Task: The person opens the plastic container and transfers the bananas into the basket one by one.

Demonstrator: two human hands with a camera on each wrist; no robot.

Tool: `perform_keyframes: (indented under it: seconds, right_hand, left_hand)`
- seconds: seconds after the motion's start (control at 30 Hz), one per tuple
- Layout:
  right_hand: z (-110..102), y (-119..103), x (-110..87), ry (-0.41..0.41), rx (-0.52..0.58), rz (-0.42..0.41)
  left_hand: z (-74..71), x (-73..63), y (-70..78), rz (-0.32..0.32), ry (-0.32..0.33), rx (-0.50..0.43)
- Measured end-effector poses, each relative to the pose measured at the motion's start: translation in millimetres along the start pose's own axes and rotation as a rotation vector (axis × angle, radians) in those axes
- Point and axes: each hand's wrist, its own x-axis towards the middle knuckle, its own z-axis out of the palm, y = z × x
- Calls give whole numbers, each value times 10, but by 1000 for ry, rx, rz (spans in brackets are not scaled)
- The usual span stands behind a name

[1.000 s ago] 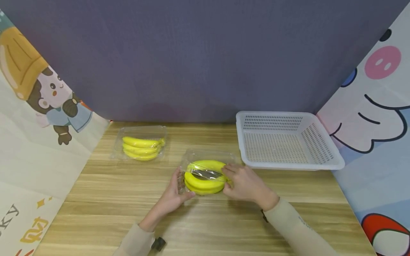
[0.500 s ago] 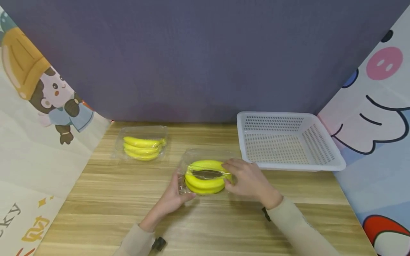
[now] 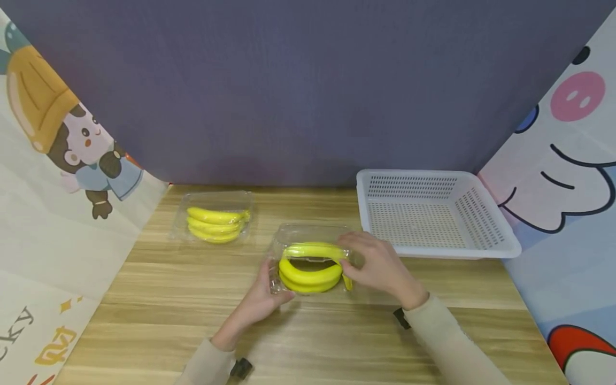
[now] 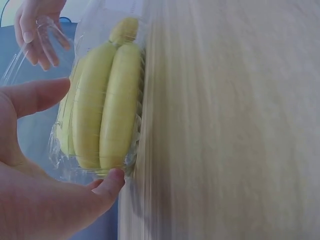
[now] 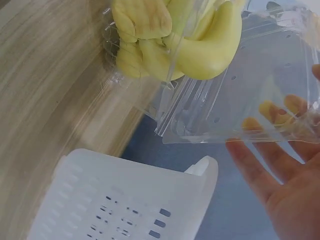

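A clear plastic clamshell box (image 3: 313,231) stands on the table with a bunch of yellow bananas (image 3: 310,276) inside. My left hand (image 3: 263,297) grips its left end, thumb at the front corner; the left wrist view shows a finger and thumb (image 4: 107,192) spread across that end. My right hand (image 3: 375,264) holds the raised lid (image 5: 240,90) at its right side. Its fingers (image 5: 260,170) show partly through the clear plastic in the right wrist view. The lid stands tilted open over the bananas.
A second clear clamshell (image 3: 216,198) with bananas (image 3: 214,227) sits at the back left. A white perforated basket (image 3: 438,250) stands at the back right, close behind my right hand. A dark grey panel (image 3: 308,96) closes off the back of the wooden table (image 3: 168,299).
The lid has tilted further up off the bananas. My right hand has shifted slightly right and up with it, uncovering the banana stem. The left hand has stayed nearly still.
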Motion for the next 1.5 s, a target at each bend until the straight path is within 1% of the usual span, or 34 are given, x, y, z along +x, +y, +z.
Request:
perform_keyframes:
  seconds: [0.13,0.33,0.5,0.63,0.73,0.9,1.03,1.13,1.37,1.5]
  right_hand:
    - [13,28,-11,15,71,43]
    - [12,37,-16,9,205,156]
    - [4,37,18,9,260,217]
    - [-1,47,50,17,298,265]
    - [-12,47,83,21,319,279]
    - [-24,62,130,39,322,281]
    - [-33,83,140,33,345,333]
    - [-48,98,149,33,384,369]
    - [-63,172,170,107,435,341]
    - [-80,183,188,131,470,361]
  left_hand:
    - [0,-6,2,-5,5,-1]
    - [5,-11,20,-16,16,-4]
    - [2,-8,44,-24,20,19]
    - [-7,7,43,-28,11,23]
    - [-15,17,36,-31,0,22]
    - [-26,30,29,-46,-6,-4]
    - [-32,38,25,-49,-2,-11]
    - [-31,42,25,-46,2,-13]
    - [-22,48,20,-45,5,-19]
    - [-11,43,16,-39,4,-16]
